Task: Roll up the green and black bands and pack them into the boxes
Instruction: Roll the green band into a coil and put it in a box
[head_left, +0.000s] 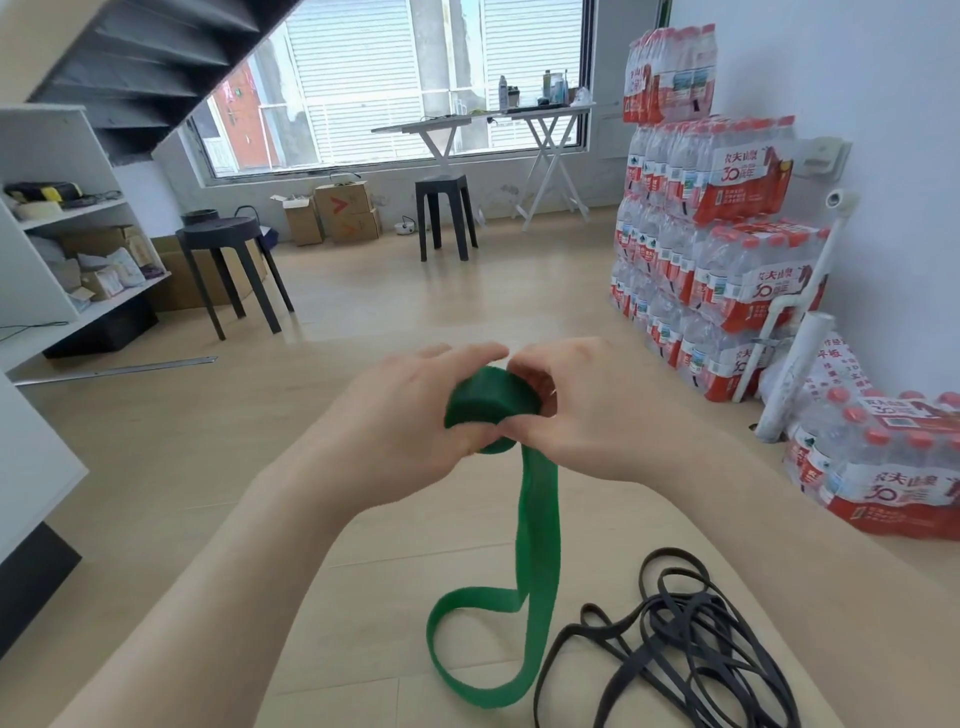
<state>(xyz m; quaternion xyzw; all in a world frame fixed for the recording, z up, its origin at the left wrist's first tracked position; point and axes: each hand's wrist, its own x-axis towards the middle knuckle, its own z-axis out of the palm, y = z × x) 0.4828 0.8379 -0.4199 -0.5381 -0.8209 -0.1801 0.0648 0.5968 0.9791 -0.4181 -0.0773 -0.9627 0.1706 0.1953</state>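
Head view: water packs stand near black bands.

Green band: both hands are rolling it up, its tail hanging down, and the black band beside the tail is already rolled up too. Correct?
Not quite. The head view shows the black band unrolled, lying in a loose tangle beside the tail. The rest stands: the left hand and right hand hold the green band, partly rolled.
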